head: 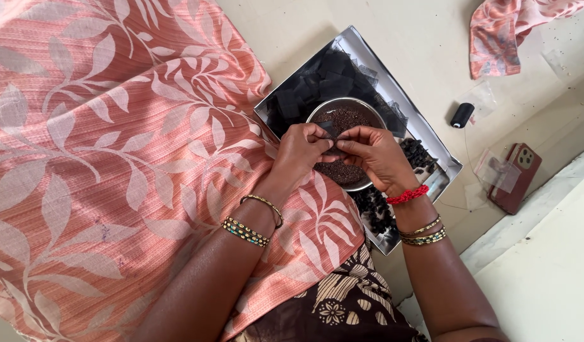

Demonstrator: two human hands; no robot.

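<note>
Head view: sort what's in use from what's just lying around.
In use: left hand and right hand pinching a small black mesh piece; steel bowl of dark grains; steel tray; black mesh squares.

Lying about: black thread spool; phone; folded cloth.

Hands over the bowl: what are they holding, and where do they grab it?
Both the left hand and right hand pinch a small black mesh square by its lower edges.

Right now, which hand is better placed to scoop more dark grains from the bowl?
Right, probably. The right hand sits directly over the steel bowl of dark grains. The left hand pinches the small black mesh piece at the bowl's near-left rim, so it looks busier holding.
</note>
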